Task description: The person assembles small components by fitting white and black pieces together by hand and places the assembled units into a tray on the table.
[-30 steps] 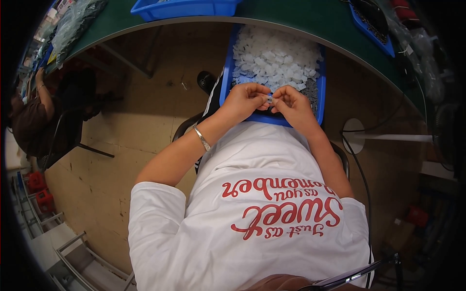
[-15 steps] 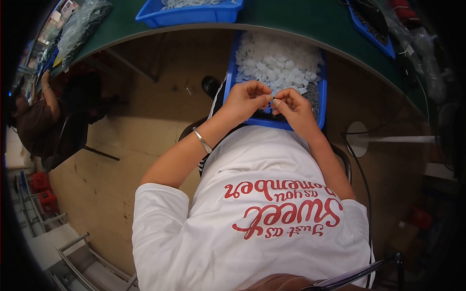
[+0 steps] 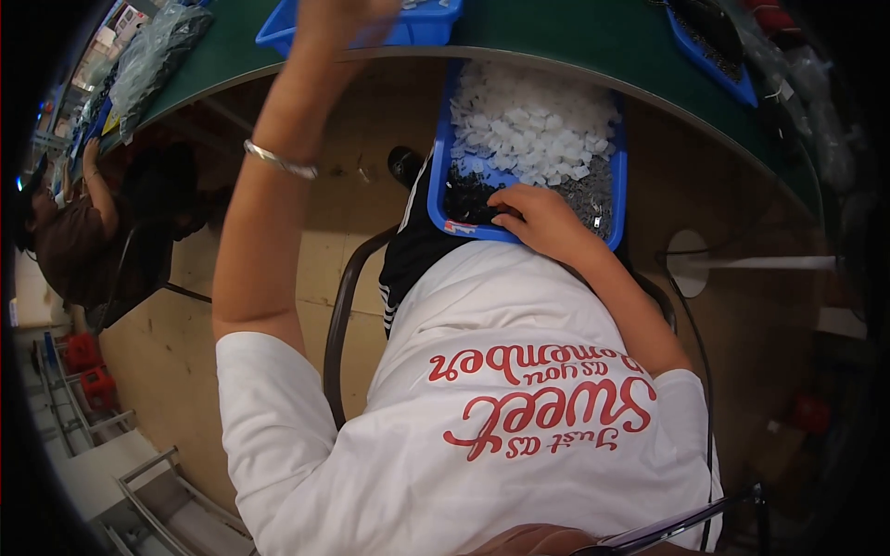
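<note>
Head view. A blue tray (image 3: 436, 176) sits on the person's lap, its far end reaching under the edge of the green bench (image 3: 556, 37). Contents: a heap of small white plastic pieces (image 3: 528, 125) fills the far half; small dark pieces (image 3: 579, 195) lie along the near half, some mixed with white ones at the boundary.

The right hand (image 3: 538, 218) rests inside the near end of this tray, palm down, fingers curled onto the dark pieces. Whether it grips any piece cannot be told; the fingertips are hidden.

The left hand (image 3: 348, 14) is raised to the top edge of the picture, over a second blue tray (image 3: 278, 32) that stands on the bench. The hand is cut off and blurred, so open or closed cannot be told. A metal bangle (image 3: 278, 160) circles that forearm.

A third blue tray (image 3: 732, 83) with dark contents stands on the bench at upper right, well apart from both hands.
</note>
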A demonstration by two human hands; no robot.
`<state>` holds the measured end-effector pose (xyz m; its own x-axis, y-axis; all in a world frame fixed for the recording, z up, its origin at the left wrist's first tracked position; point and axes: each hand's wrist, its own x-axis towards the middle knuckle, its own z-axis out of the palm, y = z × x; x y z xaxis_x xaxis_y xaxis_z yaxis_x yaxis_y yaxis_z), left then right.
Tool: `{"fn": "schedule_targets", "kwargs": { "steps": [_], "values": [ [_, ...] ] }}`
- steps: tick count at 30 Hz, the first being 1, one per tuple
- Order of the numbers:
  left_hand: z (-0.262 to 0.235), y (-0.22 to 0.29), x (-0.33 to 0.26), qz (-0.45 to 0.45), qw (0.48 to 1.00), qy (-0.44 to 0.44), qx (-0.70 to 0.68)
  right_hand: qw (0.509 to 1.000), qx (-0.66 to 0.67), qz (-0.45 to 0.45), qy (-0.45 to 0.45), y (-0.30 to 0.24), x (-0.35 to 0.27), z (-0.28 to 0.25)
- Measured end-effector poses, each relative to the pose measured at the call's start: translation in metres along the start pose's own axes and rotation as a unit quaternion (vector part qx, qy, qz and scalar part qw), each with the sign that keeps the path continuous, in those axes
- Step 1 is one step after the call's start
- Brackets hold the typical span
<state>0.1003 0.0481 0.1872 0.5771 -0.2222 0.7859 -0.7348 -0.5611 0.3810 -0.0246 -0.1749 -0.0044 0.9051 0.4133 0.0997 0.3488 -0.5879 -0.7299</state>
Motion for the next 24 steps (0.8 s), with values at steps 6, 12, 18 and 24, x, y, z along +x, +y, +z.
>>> {"fn": "schedule_targets", "kwargs": {
  "steps": [6, 12, 18, 24],
  "values": [
    [0.065, 0.018, -0.123, 0.041, 0.938, -0.342, -0.048, 0.988, -0.130, -0.073, -0.042, 0.009, 0.007, 0.011],
    [0.114, -0.034, -0.186, 0.019, 0.929, -0.365, 0.064, 0.989, -0.126, -0.062, -0.055, 0.012, 0.007, 0.013],
    [0.124, -0.033, -0.193, -0.014, 0.945, -0.319, 0.074, 1.000, 0.027, 0.014, 0.006, 0.015, 0.003, 0.013],
    [0.115, -0.022, -0.188, -0.032, 0.951, -0.306, 0.035, 0.959, 0.244, 0.142, -0.001, 0.011, 0.000, 0.006]
  ]
}}
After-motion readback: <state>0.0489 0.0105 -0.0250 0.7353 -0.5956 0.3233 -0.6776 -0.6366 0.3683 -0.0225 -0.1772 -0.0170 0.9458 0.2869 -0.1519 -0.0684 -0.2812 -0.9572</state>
